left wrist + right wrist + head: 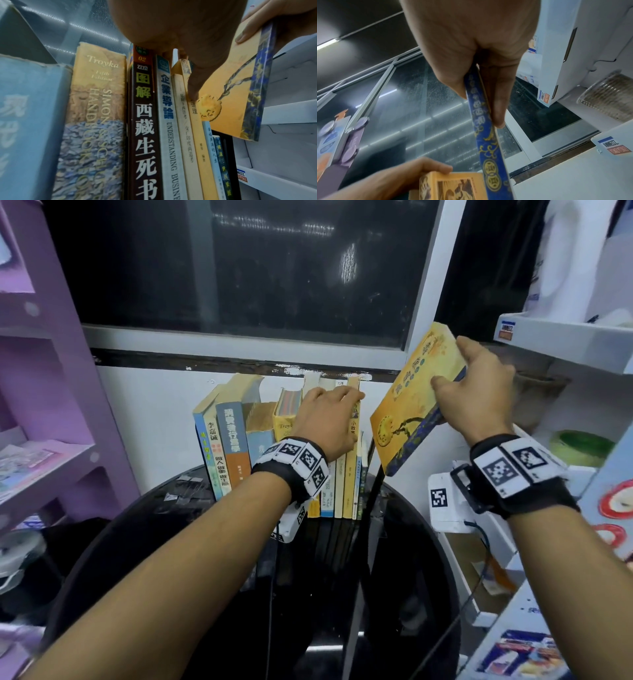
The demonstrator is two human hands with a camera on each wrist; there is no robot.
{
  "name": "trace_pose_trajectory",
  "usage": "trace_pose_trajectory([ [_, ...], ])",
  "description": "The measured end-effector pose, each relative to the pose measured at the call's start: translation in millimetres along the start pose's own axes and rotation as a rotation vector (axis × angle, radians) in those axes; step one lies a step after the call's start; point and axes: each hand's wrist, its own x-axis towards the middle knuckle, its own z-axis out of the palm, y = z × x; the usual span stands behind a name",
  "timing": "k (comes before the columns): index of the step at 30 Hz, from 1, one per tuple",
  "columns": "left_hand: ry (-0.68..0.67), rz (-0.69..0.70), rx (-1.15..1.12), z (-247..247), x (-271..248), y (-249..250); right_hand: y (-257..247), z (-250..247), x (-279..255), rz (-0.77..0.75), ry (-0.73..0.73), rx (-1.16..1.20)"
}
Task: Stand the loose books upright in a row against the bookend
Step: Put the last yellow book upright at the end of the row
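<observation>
The right hand (478, 392) pinches the yellow book (414, 402) by its blue spine, tilted in the air just right of the row of books (239, 440); the left hand (325, 419) rests on the row's top edges, fingers seemingly curled over them

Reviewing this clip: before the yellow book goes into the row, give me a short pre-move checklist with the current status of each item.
1. Right hand has a firm grip on the yellow book: ok, thumb on the cover, fingers behind.
2. Left hand steadies the row of books: ok, it grips the tops at the row's right end.
3. Book clear of the row: ok, held tilted in the air to its right.
4. Slot open at the row's right end: cannot tell, the black bookend stands close against the last thin books.
5. Row upright: not ok, the leftmost books lean.
6. Spine facing outward on insertion: cannot tell.
</observation>
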Motion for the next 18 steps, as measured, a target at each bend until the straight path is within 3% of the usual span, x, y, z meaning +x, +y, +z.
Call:
trace_pose_trajectory([
  [7, 0.004, 0.022, -0.007, 0.2, -2.3, -2.4, -1.4, 32.4, -6.4, -0.081, -0.043, -0.037],
  [18, 0.017, 0.02, -0.012, 9.2, 0.2, 0.5, 6.0, 67.9, -13.2, -0.047, -0.168, -0.129],
])
